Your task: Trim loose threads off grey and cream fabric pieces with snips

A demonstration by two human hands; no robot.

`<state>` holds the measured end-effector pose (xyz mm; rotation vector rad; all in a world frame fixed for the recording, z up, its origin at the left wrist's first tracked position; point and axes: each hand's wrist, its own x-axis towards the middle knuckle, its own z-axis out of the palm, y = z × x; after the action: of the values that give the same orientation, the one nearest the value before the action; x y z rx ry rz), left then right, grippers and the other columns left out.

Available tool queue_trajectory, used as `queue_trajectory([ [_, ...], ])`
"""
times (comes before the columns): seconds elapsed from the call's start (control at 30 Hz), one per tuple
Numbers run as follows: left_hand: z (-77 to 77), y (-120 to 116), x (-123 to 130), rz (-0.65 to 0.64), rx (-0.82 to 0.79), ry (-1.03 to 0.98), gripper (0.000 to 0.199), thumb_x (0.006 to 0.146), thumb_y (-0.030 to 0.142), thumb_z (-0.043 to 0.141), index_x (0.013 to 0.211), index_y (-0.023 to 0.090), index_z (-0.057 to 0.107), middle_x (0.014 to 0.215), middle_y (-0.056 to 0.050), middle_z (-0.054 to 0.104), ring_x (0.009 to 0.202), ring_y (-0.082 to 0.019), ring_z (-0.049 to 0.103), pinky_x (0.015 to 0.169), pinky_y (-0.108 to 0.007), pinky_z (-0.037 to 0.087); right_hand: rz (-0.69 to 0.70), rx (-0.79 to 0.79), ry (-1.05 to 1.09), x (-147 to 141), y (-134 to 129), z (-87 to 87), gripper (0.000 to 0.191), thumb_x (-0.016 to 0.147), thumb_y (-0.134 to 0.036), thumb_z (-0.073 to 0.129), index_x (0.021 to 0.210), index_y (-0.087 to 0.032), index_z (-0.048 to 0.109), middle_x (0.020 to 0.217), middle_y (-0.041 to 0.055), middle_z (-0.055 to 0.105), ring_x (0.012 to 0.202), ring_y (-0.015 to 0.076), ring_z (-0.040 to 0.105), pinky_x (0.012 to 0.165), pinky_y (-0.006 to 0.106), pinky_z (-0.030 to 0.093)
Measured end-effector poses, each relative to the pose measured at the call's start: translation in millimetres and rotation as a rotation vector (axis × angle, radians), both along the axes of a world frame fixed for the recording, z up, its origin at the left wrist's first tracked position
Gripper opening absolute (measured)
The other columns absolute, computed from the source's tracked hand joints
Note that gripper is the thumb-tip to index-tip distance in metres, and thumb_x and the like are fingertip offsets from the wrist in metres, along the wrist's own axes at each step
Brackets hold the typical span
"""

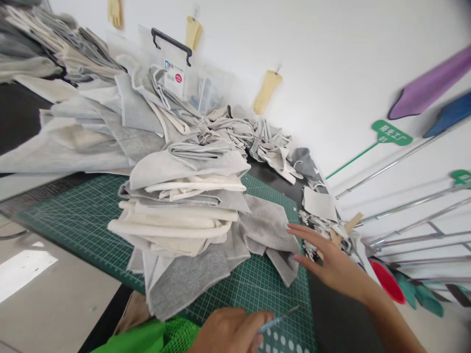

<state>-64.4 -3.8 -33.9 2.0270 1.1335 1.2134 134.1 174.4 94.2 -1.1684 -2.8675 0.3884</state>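
Note:
My left hand (230, 329) is at the bottom centre, closed around a thin pointed tool with a light blue handle (271, 323). The tool's narrow metal tip points right, over the green cutting mat (88, 208); its exact kind is unclear. On the right, my right hand (327, 262) is open with fingers apart. Its fingertips are at the edge of a crumpled grey cloth piece (267, 220), perhaps touching it. Beside that cloth stands a tall stack of folded grey and cream fabric pieces (176, 225) on the mat.
Larger heaps of grey cloth (95, 122) spread to the left and back. A clear plastic box (172, 73) with a black handle stands behind them. Yellow gloves (268, 90) hang on the white wall. Metal-handled poles (390, 162) lean at the right, near a red basin (386, 282).

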Motion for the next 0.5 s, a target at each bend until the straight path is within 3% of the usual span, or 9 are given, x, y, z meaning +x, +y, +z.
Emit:
queue_trajectory([
  [0.1, 17.6, -8.0, -5.2, 0.025, -0.119, -0.073, 0.029, 0.094, 0.026, 0.034, 0.118, 0.023, 0.049, 0.088, -0.003, 0.066, 0.079, -0.015, 0.062, 0.072, -0.024, 0.048, -0.179, 0.126, 0.228, 18.2, -13.0, 18.4, 0.036, 0.084, -0.039, 0.056, 0.118, -0.03, 0.059, 0.125, 0.0044, 0.06, 0.117, 0.0269, 0.053, 0.103, 0.045, 0.039],
  [0.2, 40.4, -1.9, -6.7, 0.118, -0.239, -0.211, 0.027, 0.096, 0.032, 0.03, 0.105, 0.021, 0.053, 0.075, 0.001, 0.061, 0.068, -0.012, 0.057, 0.065, -0.023, 0.043, -0.295, 0.13, 0.509, 24.7, -27.7, 21.8, 0.026, 0.082, -0.039, 0.059, 0.104, -0.027, 0.066, 0.111, 0.0052, 0.067, 0.107, 0.0259, 0.06, 0.1, 0.044, 0.042],
  [0.27, 54.0, 17.9, -2.0, 0.135, -0.208, -0.295, 0.033, 0.097, 0.036, 0.026, 0.089, 0.019, 0.054, 0.06, 0.004, 0.051, 0.055, -0.01, 0.048, 0.057, -0.022, 0.038, -0.346, 0.045, 0.785, 19.2, -35.9, 12.1, 0.026, 0.079, -0.039, 0.063, 0.1, -0.025, 0.067, 0.1, 0.0056, 0.07, 0.098, 0.0233, 0.064, 0.095, 0.041, 0.045],
  [0.37, 66.9, 63.7, 13.7, 0.193, -0.072, -0.269, 0.036, 0.097, 0.036, 0.024, 0.088, 0.018, 0.054, 0.06, 0.004, 0.052, 0.056, -0.011, 0.049, 0.058, -0.023, 0.038, -0.436, -0.17, 1.202, -2.2, -41.0, -13.6, 0.03, 0.076, -0.042, 0.066, 0.098, -0.022, 0.067, 0.089, 0.0045, 0.07, 0.08, 0.0174, 0.066, 0.081, 0.034, 0.052],
  [0.5, 64.2, 108.4, 37.1, 0.382, 0.0, 0.034, 0.028, 0.095, 0.029, 0.031, 0.097, 0.017, 0.056, 0.084, -0.004, 0.065, 0.082, -0.018, 0.061, 0.074, -0.028, 0.043, -0.532, -0.465, 1.422, -40.5, -35.2, -48.2, 0.033, 0.067, -0.047, 0.071, 0.086, -0.02, 0.068, 0.085, 0.0028, 0.069, 0.069, 0.0134, 0.063, 0.064, 0.025, 0.051],
])
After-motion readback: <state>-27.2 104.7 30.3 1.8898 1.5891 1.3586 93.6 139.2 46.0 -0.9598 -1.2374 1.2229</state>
